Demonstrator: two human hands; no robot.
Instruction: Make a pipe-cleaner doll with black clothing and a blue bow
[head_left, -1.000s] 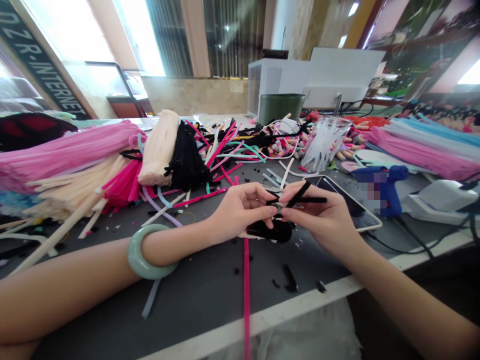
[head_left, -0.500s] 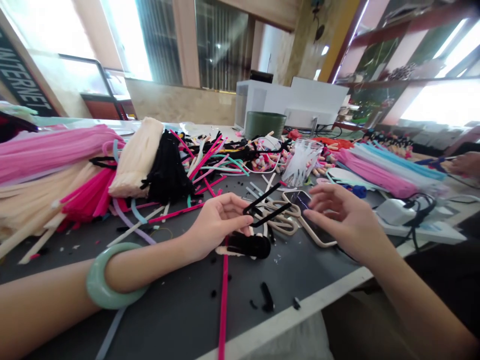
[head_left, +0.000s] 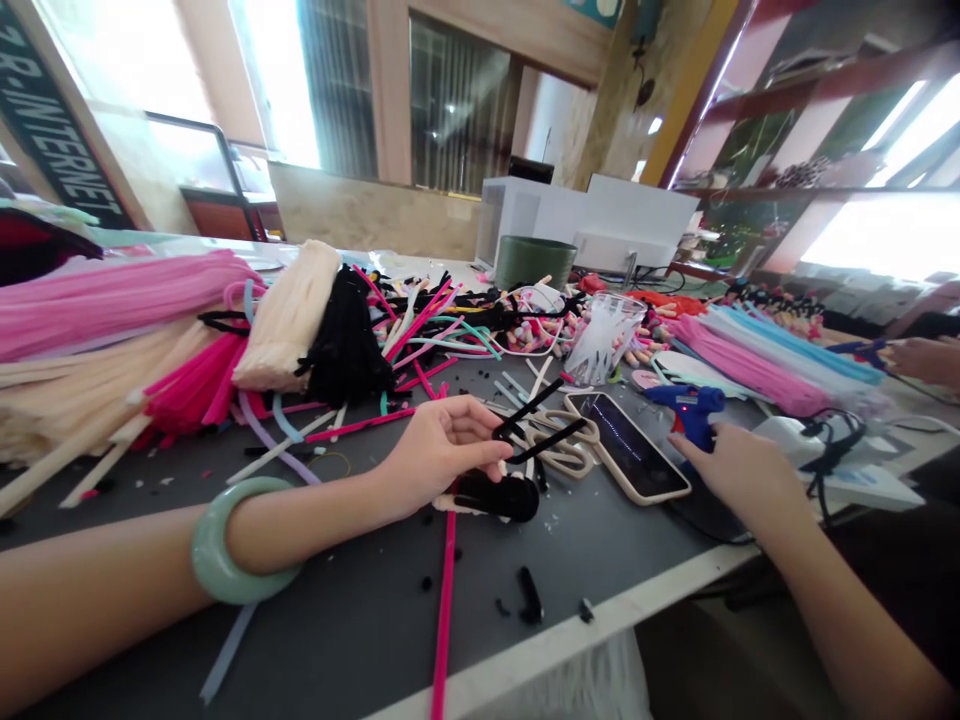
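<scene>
Between the thumb and fingers of my left hand is a bent black pipe cleaner, its two ends pointing right. Under that hand a black fuzzy piece lies on the grey table, beside a long magenta strip. My right hand is at the blue glue gun, thumb stretched toward it and the other fingers curled near its handle. Whether they grip it is hard to make out. Beige-handled scissors lie beside a phone.
Pipe cleaner bundles in pink, cream and black lie at left. A clear cup stands behind the phone. A white power strip is at right. Another person's hand shows at the far right.
My right hand has moved right, from above the phone to the blue glue gun. The phone is now in full view. My left hand still holds the black pipe cleaner.
</scene>
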